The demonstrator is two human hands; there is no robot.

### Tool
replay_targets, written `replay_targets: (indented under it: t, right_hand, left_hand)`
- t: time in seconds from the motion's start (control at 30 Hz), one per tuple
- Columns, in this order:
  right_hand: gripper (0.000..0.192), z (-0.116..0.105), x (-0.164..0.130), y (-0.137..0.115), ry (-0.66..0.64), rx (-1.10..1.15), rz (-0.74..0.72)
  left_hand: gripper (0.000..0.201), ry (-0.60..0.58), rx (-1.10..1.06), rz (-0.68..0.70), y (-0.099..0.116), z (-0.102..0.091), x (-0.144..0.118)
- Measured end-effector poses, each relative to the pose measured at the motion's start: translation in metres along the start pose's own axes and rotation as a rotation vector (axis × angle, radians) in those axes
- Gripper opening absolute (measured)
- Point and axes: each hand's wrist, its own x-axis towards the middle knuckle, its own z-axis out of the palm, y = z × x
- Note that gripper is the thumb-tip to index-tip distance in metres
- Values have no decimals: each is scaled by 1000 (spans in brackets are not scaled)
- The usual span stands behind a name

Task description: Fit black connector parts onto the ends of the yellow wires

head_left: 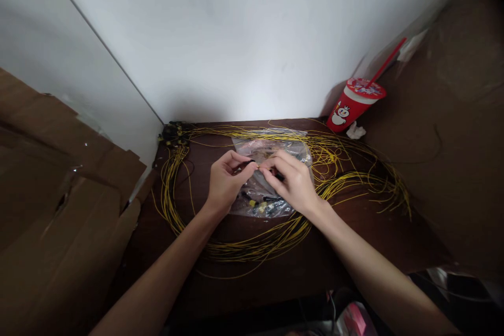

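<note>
Above a clear plastic bag (pixel 281 209) on a dark brown table (pixel 307 275), a person's two bare hands meet fingertip to fingertip. The left hand (pixel 229 177) is closed in a pinch, thumb against index finger, apparently on a small black piece (pixel 249 161). Facing it, the right hand (pixel 289 176) is also pinched, seemingly on a thin yellow strand (pixel 259 167) that shows in the narrow gap between the hands; where its ends go is hidden by the fingers. Because both grips look to be fingertip only, a slip could drop the small black piece among the similar black and yellow parts (pixel 252 203) in the bag just below, where it would be hard to pick out. Pulling unevenly might bend the strand or draw it loose.

Around the hands and bag runs a loose loop of yellow and black wires (pixel 255 252), passing under the right wrist; a forearm dragging across it could snag and tangle the wires. Beyond the right hand, farther off, a red cup (pixel 346 110) with a straw stands by a crumpled white tissue (pixel 355 131); a tugged wire might tip it and spill any drink.
</note>
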Motion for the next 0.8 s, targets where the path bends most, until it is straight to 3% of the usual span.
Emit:
replay_targets:
  t: [0.23, 0.37, 0.6, 0.8]
  right_hand:
    - [12, 0, 4, -6, 48, 135, 138]
    - [13, 1, 5, -6, 52, 180, 217]
    - [14, 2, 2, 0, 22, 72, 154]
    - [16, 5, 2, 0, -10, 59, 119]
  left_hand:
    - [23, -18, -187, -99, 0, 2, 0]
    - [22, -24, -206, -89, -1, 2, 0]
    - [19, -52, -82, -18, -5, -2, 2]
    - [17, 4, 42, -5, -6, -2, 3]
